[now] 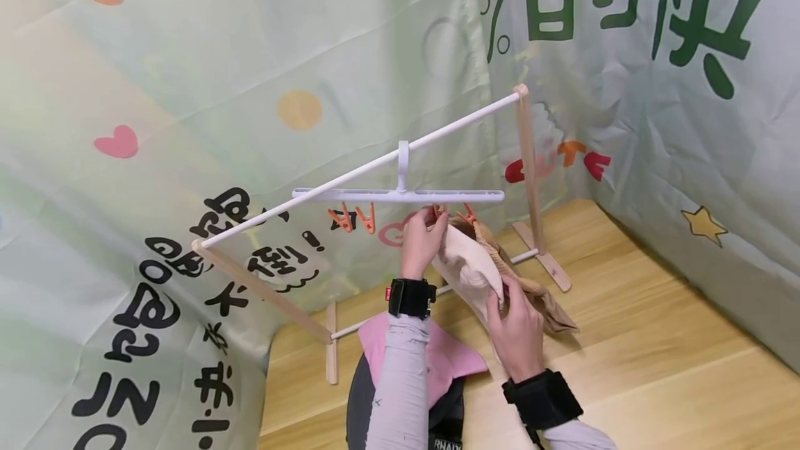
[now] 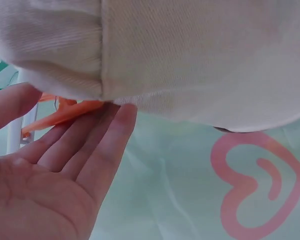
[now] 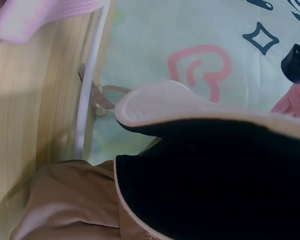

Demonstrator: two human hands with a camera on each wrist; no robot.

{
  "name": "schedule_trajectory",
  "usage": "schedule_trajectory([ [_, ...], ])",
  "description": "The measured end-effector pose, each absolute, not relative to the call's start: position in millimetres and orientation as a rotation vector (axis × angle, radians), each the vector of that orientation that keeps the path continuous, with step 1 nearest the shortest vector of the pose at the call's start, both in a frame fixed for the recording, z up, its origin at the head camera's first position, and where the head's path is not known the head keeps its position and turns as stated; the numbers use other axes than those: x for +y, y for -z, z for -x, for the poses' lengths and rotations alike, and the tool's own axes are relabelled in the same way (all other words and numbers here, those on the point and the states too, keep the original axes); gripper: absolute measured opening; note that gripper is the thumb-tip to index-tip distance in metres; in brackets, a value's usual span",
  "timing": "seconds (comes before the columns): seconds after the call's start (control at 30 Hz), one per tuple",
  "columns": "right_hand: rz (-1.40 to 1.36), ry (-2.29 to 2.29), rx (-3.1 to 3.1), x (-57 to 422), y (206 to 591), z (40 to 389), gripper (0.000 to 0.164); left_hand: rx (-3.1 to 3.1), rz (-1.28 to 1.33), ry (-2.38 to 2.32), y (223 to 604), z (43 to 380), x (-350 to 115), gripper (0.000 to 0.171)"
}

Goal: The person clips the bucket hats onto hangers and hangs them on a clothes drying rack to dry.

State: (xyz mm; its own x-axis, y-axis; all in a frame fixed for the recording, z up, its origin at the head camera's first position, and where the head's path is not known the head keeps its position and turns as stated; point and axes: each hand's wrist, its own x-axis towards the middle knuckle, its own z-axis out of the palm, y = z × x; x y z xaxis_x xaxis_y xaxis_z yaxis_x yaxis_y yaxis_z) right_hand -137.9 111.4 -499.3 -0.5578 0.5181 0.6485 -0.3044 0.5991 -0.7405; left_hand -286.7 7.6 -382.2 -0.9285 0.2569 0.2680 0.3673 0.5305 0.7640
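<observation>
My right hand (image 1: 517, 325) pinches the lower edge of a cream cloth cap (image 1: 465, 262), which slants up toward the hanger (image 1: 450, 196). At the cap's upper end, my left hand (image 1: 421, 245) pinches an orange clothespin (image 2: 60, 117) between thumb and fingers, the fingertips against the cloth. Beside and behind the cream cap, a brown cap (image 1: 550, 304) hangs from another orange clip (image 1: 467, 214). In the right wrist view the cream cap's dark inside faces the camera, and the right hand is hidden.
The pale hanger hooks over the white rod (image 1: 350, 176) of a wooden-legged rack. Two more orange clips (image 1: 369, 219) dangle at its left. A pink cap (image 1: 456, 360) and a dark cap (image 1: 358, 398) lie below on the wooden table (image 1: 656, 346). Printed cloth walls stand around it.
</observation>
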Motion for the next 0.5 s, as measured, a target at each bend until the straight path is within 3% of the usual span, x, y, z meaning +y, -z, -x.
schedule_trajectory([
  [0.27,0.201,-1.122,-1.882,115,492,137,0.033,-2.640,0.522,1.444,381,281,-4,0.041],
  [0.5,0.167,-1.079,-1.861,110,485,136,0.042,-2.642,0.539,1.430,387,278,-19,0.039],
])
